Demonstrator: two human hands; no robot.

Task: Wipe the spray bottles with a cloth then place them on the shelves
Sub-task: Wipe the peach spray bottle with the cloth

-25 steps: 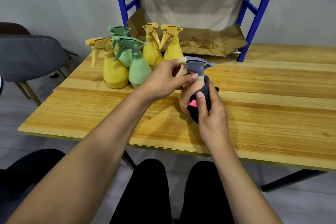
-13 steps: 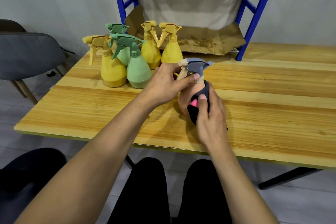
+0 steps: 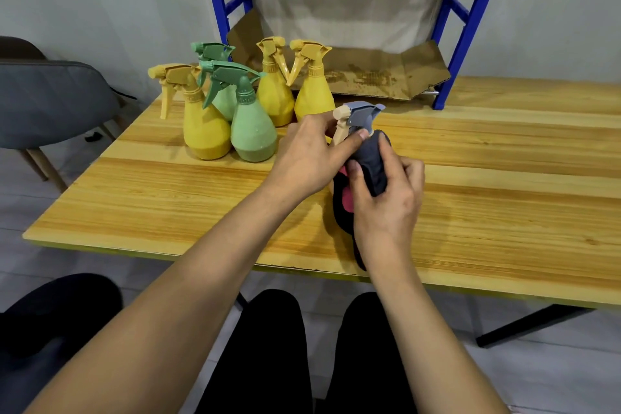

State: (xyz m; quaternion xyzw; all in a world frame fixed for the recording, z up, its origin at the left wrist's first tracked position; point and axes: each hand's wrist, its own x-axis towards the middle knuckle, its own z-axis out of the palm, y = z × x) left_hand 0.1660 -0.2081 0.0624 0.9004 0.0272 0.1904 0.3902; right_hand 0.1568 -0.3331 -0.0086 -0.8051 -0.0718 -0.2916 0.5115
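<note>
A peach spray bottle with a grey trigger head point(image 3: 361, 114) stands near the table's middle, its body almost wholly wrapped in a dark grey cloth point(image 3: 371, 158) with a pink patch. My left hand point(image 3: 309, 155) pinches the bottle's neck just under the head. My right hand point(image 3: 386, 195) presses the cloth around the bottle's body from the front. Behind and to the left stand three yellow bottles point(image 3: 203, 126) point(image 3: 274, 91) point(image 3: 314, 92) and two green bottles point(image 3: 252, 126) point(image 3: 218, 77), grouped close together.
The wooden table point(image 3: 487, 205) stretches to the right. A blue shelf frame point(image 3: 470, 20) rises at the back, with a flattened cardboard sheet point(image 3: 369, 72) on its lowest level. A grey chair point(image 3: 50, 101) stands at the left.
My right hand has slid the cloth up the bottle's body, so it now covers it up to the neck. My left hand keeps its grip under the head.
</note>
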